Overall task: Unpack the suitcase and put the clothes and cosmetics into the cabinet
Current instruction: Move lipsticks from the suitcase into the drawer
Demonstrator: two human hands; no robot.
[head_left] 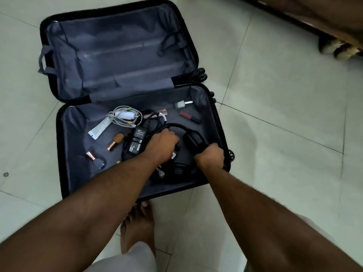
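Pale floor tiles (275,85) fill my head view, with the black suitcase (221,122) lying open on them, its far half bare grey lining. I see my left hand (164,143) in the near half, fingers curled down over the headband of the black headphones (193,139), just right of a black power adapter (137,142). My right hand (211,157) is closed into a fist at the right wall beside the earcup; I cannot tell what it grips. Cosmetics lie scattered: a white tube (100,127) at left, a copper-capped bottle (115,142) near it, a red lip gloss (189,116) far right. A white charger (125,115) lies by the tube.
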